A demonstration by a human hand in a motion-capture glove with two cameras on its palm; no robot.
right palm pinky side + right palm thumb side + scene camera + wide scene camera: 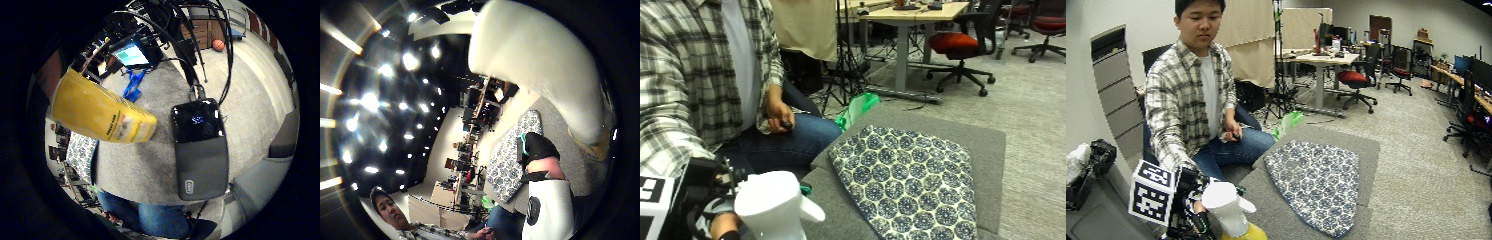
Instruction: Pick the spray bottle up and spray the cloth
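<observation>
Gripping the spray bottle (776, 207), gloved right hand (710, 200) beside cloth (913, 180).

grey padded bench (976, 137) carries patterned cloth (909, 182) lying flat just ahead of gloved right hand (716, 212), green item (858, 110) at far edge.
</observation>
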